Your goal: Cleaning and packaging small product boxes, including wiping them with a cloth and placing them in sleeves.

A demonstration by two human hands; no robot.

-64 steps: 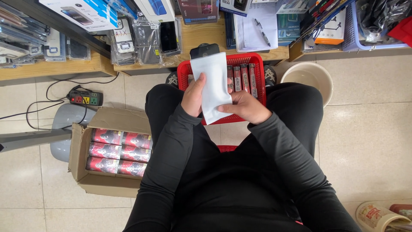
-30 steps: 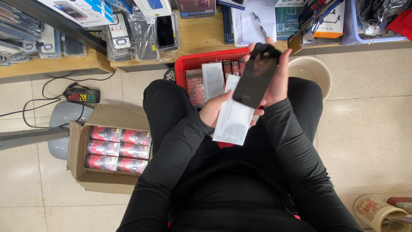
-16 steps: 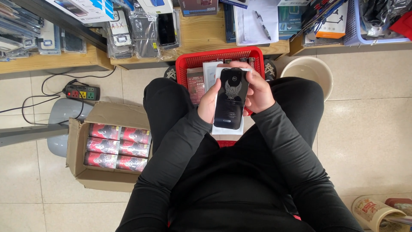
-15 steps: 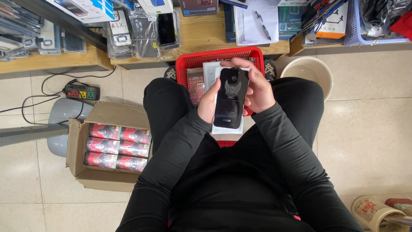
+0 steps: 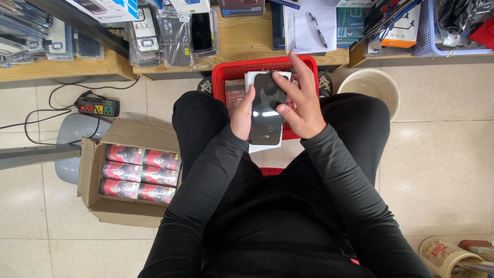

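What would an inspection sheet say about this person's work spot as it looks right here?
Surface: tiled floor; wooden shelf ahead.
Job's things: black phone case lying on a white sleeve, above a red basket.
Clutter: cardboard box of red packets, cream bucket, packaged cases on the shelf.
Hands: left hand supports the case's left edge; right hand presses its front.
Cables: power strip with black cord on the floor.
Surroundings: blue basket, papers with a pen.

Seated over a red basket (image 5: 226, 77), my left hand (image 5: 242, 116) steadies a black phone case (image 5: 266, 110) on white packaging (image 5: 263, 146); my right hand (image 5: 303, 105) presses its face.
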